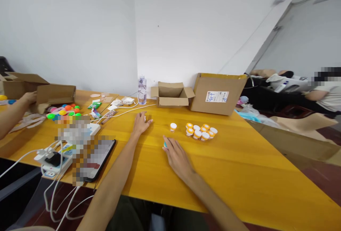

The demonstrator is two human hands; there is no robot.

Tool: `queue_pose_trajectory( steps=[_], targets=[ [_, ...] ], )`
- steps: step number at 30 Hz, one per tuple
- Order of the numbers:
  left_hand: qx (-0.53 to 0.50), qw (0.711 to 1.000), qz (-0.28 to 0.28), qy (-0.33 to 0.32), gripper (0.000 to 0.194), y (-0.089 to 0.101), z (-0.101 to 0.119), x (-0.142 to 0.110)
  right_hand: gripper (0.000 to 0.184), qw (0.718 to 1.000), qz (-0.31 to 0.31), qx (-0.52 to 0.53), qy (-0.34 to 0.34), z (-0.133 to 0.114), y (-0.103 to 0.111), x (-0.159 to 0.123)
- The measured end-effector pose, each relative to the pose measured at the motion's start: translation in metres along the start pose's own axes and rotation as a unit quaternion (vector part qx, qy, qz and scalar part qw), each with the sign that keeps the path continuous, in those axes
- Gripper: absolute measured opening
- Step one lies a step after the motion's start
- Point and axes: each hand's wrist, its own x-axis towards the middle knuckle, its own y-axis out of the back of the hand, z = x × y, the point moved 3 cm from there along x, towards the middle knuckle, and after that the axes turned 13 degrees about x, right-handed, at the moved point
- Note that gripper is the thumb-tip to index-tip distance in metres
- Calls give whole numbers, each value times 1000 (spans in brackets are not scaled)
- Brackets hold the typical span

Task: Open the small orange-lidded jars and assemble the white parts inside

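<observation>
L hand (141, 123) curled on small white item (145, 119), prob. a tub. R hand (177, 154) has fingers on blue-topped piece (165, 144), grip unclear. White-lidded tub (173, 127) betw. hands, just beyond R fingertips; tub cluster (201, 131) to its right.

Your table (234, 174): yellow-brown wood, near edge just in front of you, back against the wall. Right of centre, a tight cluster of tubs (205, 136), white and orange tops mixed; a lone tub (173, 127) just left of them. Behind, an open box (172, 97), flaps out, beside a taller labelled carton (217, 94). Bottle (142, 90) upright left of the open box. White cable (128, 110) across the back left, near a green packet (94, 105). Further left, bright balls (68, 108) beside another open box (25, 85). Near left edge: tablet (98, 158), power strip (54, 168) with plugs in. Blurring hides some detail there.
</observation>
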Motion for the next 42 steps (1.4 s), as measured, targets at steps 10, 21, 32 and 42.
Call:
queue_pose_trajectory(
  steps=[10,21,32,42],
  targets=[
    [-19,999,-7,-31,47,2,2,-1,43,1000,-9,20,-16,17,-48,87],
    [-31,996,62,63,41,-11,9,2,42,996,29,77,-30,43,-33,66],
    [-81,977,140,137,36,-32,14,22,44,991,44,125,-36,43,-36,63],
    [-186,963,158,113,34,-32,25,25,35,986,54,156,-38,41,-30,63]
  ],
)
